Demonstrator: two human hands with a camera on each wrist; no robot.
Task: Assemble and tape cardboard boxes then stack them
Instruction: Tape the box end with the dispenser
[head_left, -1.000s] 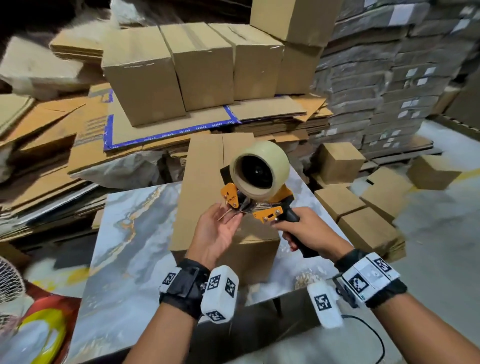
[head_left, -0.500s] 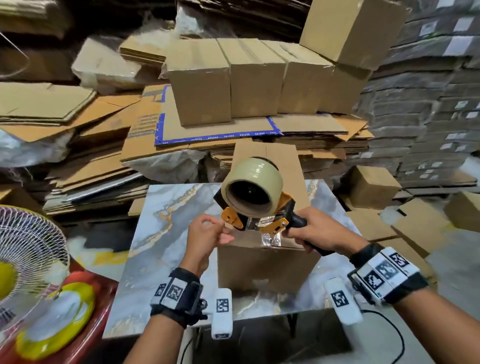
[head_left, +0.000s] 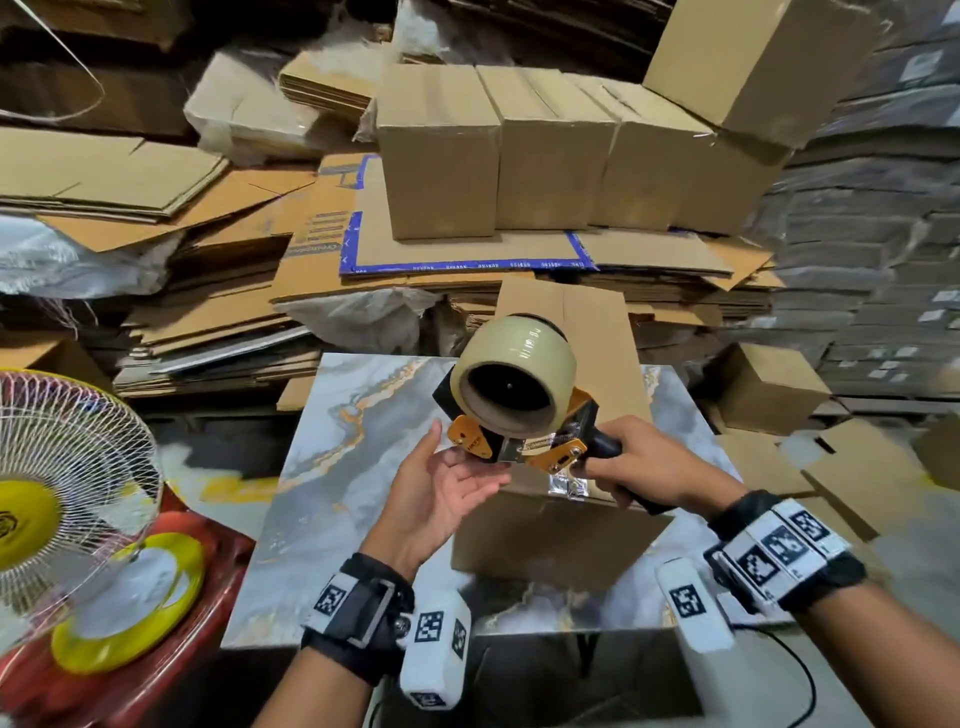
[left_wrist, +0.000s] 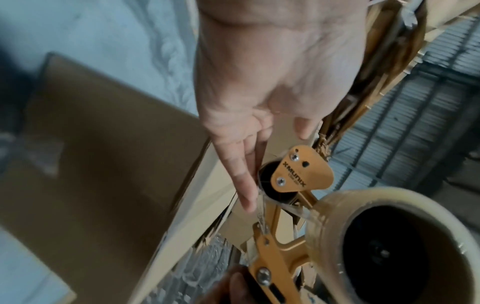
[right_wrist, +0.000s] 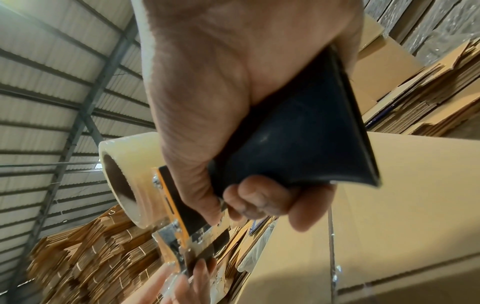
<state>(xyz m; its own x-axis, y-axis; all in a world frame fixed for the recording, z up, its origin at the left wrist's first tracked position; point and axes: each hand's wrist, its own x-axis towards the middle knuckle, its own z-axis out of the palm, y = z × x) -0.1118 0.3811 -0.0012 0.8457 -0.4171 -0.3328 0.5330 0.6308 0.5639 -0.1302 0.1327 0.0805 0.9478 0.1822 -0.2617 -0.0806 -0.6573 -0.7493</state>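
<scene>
Freeing the tape end before sealing the box

The right hand (head_left: 641, 467) grips the tape dispenser (head_left: 519, 410) over the cardboard box (head_left: 556, 535) at the marble table's (head_left: 332, 467) near edge; the left hand (head_left: 441, 493), fingers spread, touches its roller and should draw the tape out flat.

The left hand (left_wrist: 278, 67), palm up with fingers straight, touches the front roller of the orange tape dispenser (left_wrist: 291, 205) above a cardboard box (left_wrist: 103, 164).
</scene>
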